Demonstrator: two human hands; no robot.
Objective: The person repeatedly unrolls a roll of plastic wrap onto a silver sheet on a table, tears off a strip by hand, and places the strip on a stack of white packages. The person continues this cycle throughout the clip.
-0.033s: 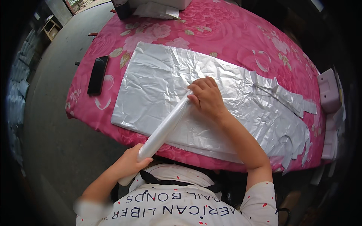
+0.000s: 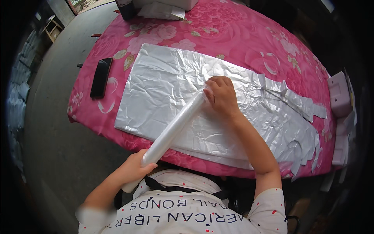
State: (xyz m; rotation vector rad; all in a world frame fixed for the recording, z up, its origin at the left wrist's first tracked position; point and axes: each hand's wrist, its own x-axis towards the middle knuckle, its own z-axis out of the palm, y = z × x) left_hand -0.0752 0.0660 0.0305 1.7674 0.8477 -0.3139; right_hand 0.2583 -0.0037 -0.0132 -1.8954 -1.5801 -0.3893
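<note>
While looking down on a bright pink, rose-patterned tablecloth (image 2: 241, 31), catching a broad, flat stack of crinkled silver plastic sheeting (image 2: 159, 74), spread across the middle and slit into ragged strips at the right end. Below that, meeting a white fabric shirt with red flecks (image 2: 171, 199), carrying dark printed capitals in rows, turned upside down from up here. On to the long, slim, whitish tube of rolled plastic film (image 2: 173, 124): slanting over the silver stack, from just above the lap up to mid-sheet. Off at the right edge, spotting a pale pink, squarish box (image 2: 340, 93). Now gripping the tube's far end with the bare right hand (image 2: 224, 95), thumb and bent fingers closed on the film. Clasping low down with the bare left hand (image 2: 133, 167), fingers wrapped right round. Over left, seeing a black, rectangular phone (image 2: 101, 78), lying flat on the cloth. Smaller again, near the front right corner, noticing a curled silver plastic strip (image 2: 297, 158), dangling over the edge.
</note>
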